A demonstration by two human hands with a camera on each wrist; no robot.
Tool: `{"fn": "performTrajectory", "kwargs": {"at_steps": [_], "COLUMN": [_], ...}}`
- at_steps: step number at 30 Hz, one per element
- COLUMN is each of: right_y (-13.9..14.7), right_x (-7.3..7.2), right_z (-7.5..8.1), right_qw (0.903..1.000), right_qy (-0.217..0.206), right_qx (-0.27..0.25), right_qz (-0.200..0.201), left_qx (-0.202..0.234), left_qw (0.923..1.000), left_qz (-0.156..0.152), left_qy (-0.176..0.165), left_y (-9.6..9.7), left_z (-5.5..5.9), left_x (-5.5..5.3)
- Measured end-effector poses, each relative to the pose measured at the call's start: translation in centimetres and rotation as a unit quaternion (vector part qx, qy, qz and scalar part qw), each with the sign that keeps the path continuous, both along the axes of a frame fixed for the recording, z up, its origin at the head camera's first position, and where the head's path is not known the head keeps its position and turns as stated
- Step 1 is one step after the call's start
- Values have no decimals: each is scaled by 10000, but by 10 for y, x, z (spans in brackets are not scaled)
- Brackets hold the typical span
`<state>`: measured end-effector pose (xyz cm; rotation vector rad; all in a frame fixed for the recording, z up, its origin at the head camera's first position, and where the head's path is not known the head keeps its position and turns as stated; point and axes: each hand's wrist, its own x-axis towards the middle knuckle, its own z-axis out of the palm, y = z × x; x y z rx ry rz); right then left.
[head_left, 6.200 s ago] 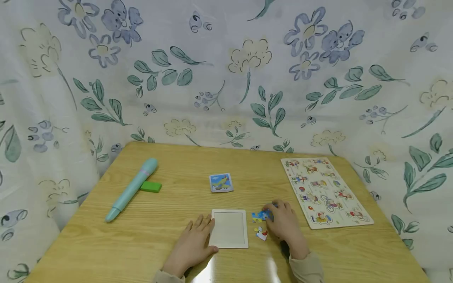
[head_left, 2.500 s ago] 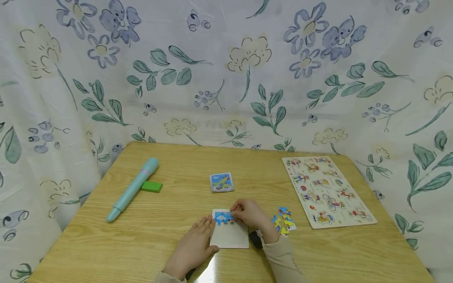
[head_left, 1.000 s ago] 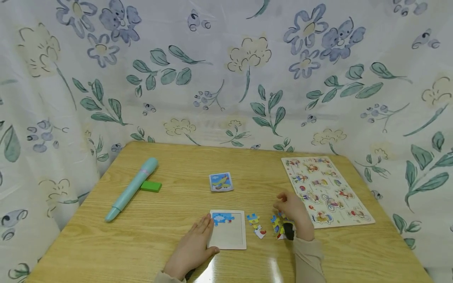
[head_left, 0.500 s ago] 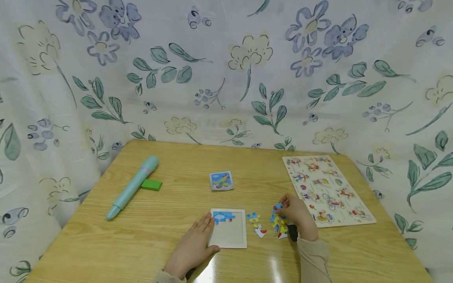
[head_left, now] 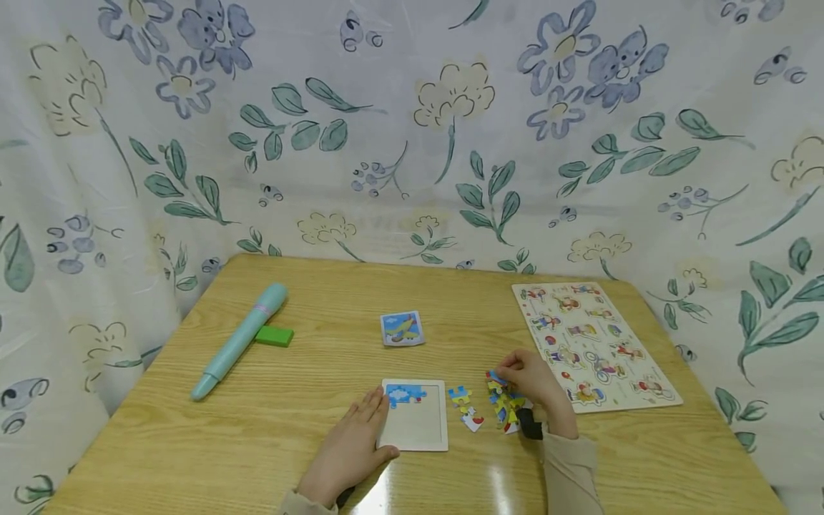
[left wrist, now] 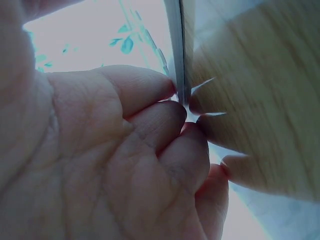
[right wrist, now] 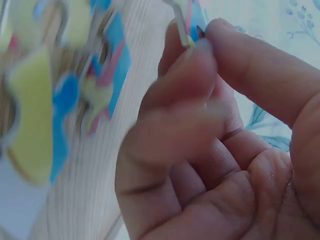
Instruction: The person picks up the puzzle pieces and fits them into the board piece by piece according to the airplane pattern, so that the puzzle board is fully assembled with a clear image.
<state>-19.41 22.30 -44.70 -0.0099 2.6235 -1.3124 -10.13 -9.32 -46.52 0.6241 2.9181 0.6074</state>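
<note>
While the straight-fingered left hand (head_left: 352, 442) braced the puzzle tray (head_left: 413, 429) at 9 o'clock, likely against sliding, my feed showed the right hand (head_left: 534, 379) pinching 1 jigsaw piece (head_left: 492, 375).

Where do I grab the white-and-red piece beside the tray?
I'd pinch the white-and-red piece by its near corner, coming from above on the person's side: it lies flat and that corner juts toward open table, while its far end sits close to a blue-and-yellow piece.
</note>
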Motion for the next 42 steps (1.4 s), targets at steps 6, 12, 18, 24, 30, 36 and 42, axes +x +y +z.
{"fn": "performTrajectory", "kwargs": {"at_steps": [6,12,18,24,30,36,42], "right_y": [-12,-27,-44,-57,-74,-88,-94], "right_x": [-3,-3,1,6,10,15,17], "right_z": [-4,-6,-1,-1,-4,-4,-5], "right_qw": [9938,9813,9729,9716,9698,9746,9778], "right_qy": [-212,-411,-499,-415,-477,-109,180], "right_qx": [-994,-1398,-1081,-769,-612,-239,264], "right_qz": [458,1257,1980,2200,2314,2223,2072], "left_qx": [21,52,22,-47,-31,-63,-65], "left_qw": [10000,9999,10000,9999,9999,9999,10000], "left_qz": [27,54,31,26,51,30,53], "left_qy": [-38,-80,-82,-92,-133,-96,-38], "left_y": [0,1,1,2,1,1,2], "left_z": [0,-2,-2,-2,-2,-3,-2], "left_x": [0,2,1,0,-1,-1,-1]}}
